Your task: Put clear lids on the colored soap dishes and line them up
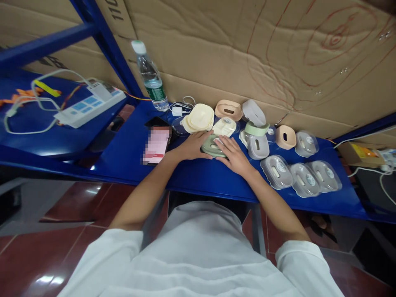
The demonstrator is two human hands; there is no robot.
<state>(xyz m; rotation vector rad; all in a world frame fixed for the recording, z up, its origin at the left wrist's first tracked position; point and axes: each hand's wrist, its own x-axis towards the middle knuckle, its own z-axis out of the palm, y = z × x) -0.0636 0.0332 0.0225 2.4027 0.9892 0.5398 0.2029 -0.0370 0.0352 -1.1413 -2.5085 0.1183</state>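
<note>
A green oval container [209, 145] with a slot on top lies on the blue table [188, 175], between my hands. My left hand [195, 146] holds its left side, with the thumb low at the front edge and the fingers along the back. My right hand [234, 154] rests on its right part, fingers laid over the top. Just behind are stacked cream pieces [201, 117] and a cream slotted piece [225, 127]. To the right of my right hand stands a lilac slotted piece [258, 147] beside a green ring [257, 130].
Several grey containers with clear covers [276, 171] sit at the right. Peach pieces [229, 110] and a water bottle [152, 80] stand at the back. A phone [157, 144] lies left; a power strip [91, 107] is farther left.
</note>
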